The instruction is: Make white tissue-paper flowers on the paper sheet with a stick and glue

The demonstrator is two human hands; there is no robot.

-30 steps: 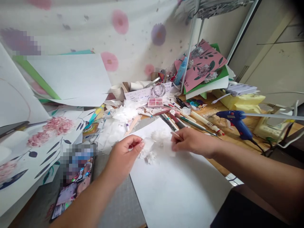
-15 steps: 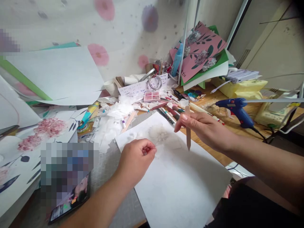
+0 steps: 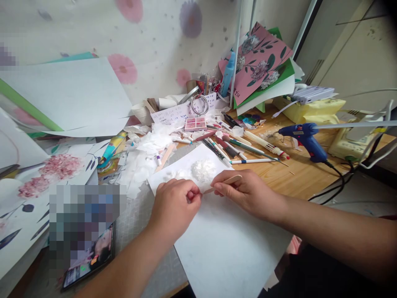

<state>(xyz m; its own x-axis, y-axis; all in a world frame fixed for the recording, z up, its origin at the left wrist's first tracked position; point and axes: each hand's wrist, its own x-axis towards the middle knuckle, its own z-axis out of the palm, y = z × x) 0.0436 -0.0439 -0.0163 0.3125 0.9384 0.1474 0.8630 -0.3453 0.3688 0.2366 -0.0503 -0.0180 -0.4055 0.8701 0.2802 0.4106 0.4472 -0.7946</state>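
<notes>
My right hand [image 3: 248,192] pinches a flat wooden craft stick [image 3: 233,179]. Its pointed end reaches the fingertips of my left hand [image 3: 178,203]. Those fingers are closed in a pinch, and what they hold is too small to make out. Both hands are over a white sheet of paper [image 3: 231,244]. Just beyond them on the sheet sits a round, ruffled white paper flower [image 3: 204,169], with a smaller white cluster [image 3: 177,174] to its left, partly behind my left hand.
White tissue scraps [image 3: 156,138] are heaped behind the sheet, beside pens and brushes [image 3: 228,147]. A blue glue gun [image 3: 304,140] stands at the right with its cord trailing. A phone [image 3: 89,260] lies at the left, near a sheet with pink flowers [image 3: 62,165].
My right hand has moved left and down, bringing the stick from upright to slanted, with its tip at my left fingertips. The left hand stays nearly in place.
</notes>
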